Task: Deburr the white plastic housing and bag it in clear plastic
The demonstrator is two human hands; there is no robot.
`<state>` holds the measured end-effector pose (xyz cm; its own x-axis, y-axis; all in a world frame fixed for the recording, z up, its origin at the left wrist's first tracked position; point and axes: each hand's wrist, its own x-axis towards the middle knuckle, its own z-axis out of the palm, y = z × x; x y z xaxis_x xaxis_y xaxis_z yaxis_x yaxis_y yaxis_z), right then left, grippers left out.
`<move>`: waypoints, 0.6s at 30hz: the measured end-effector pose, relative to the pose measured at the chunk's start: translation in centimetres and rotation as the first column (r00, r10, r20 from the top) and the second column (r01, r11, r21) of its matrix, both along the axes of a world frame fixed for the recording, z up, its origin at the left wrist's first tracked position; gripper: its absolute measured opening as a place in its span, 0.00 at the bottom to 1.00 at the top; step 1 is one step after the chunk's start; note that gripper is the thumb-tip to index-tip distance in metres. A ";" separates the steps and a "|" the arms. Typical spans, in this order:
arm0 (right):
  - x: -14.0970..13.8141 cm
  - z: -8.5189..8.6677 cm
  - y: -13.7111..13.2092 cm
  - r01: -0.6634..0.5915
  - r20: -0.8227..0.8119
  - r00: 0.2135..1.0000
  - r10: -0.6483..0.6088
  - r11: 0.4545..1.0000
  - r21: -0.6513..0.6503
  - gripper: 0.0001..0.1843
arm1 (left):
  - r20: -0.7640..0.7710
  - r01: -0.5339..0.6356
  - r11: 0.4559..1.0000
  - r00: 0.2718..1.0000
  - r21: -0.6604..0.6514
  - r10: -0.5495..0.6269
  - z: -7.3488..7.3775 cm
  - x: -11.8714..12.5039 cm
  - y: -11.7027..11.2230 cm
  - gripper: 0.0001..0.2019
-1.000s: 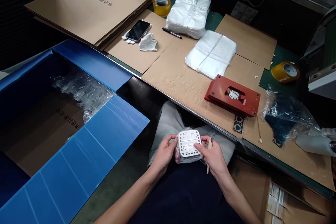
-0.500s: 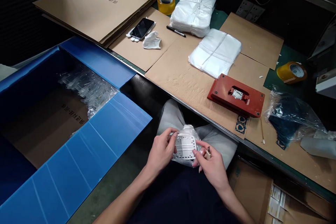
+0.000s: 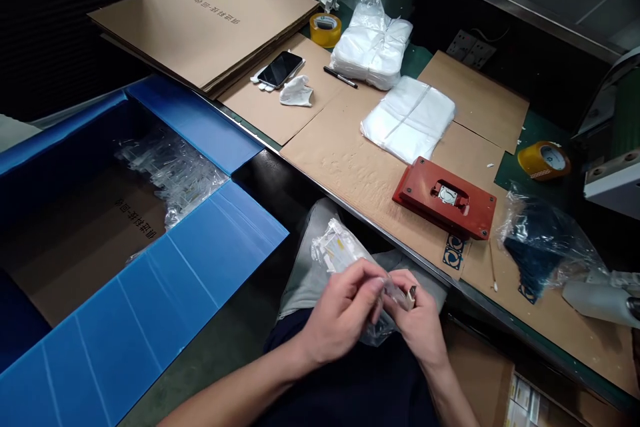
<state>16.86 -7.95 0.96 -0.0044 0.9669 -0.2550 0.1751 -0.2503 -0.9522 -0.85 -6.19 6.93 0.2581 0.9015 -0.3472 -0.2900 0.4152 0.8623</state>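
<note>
Over my lap, my left hand (image 3: 339,307) and my right hand (image 3: 419,320) meet on a white plastic part in a clear bag (image 3: 340,255). The bagged part sticks up to the left behind my left hand, and the bag's loose end is pinched between both hands. My right hand also keeps a small stick-like tool (image 3: 411,295) between its fingers. A red fixture block (image 3: 445,198) lies on the cardboard-covered table just beyond my hands.
A blue open box (image 3: 150,293) at left holds bagged parts (image 3: 170,170) on a cardboard sheet. On the table lie white bag stacks (image 3: 407,119), a phone (image 3: 281,68), a glove (image 3: 296,91), a pen (image 3: 340,77), two tape rolls (image 3: 543,160), flat cardboard sheets (image 3: 210,20) and a bag of dark parts (image 3: 543,237).
The white part was face up in both hands. It went into the clear bag and tipped up to the left, and my hands closed together on the bag's end.
</note>
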 end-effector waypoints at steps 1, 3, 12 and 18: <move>-0.1 -0.2 -0.1 -0.001 -0.012 1.000 0.002 0.999 0.045 0.08 | 0.003 0.037 0.999 0.999 0.011 -0.037 0.2 0.0 0.0 0.13; -0.5 -0.1 -0.3 0.078 -0.046 0.996 -0.074 0.993 0.093 0.08 | -0.002 0.060 0.997 0.998 0.039 -0.060 0.3 -0.7 0.0 0.12; -1.6 3.7 3.1 0.205 -0.423 0.856 -0.297 0.946 -0.249 0.12 | 0.149 -0.179 0.982 0.971 -0.051 0.185 -7.2 -6.3 0.8 0.17; -2.0 5.0 4.6 0.046 -0.602 0.760 -0.247 0.943 -0.329 0.15 | 0.088 -0.319 0.945 0.942 -0.068 0.325 -8.1 -4.3 1.6 0.40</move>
<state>14.82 -3.36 6.00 -0.1241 0.8564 -0.5011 -0.4963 -0.4909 -0.7161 -5.16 -4.60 -1.21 -0.0083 0.9235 -0.3835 -0.4966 0.3290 0.8032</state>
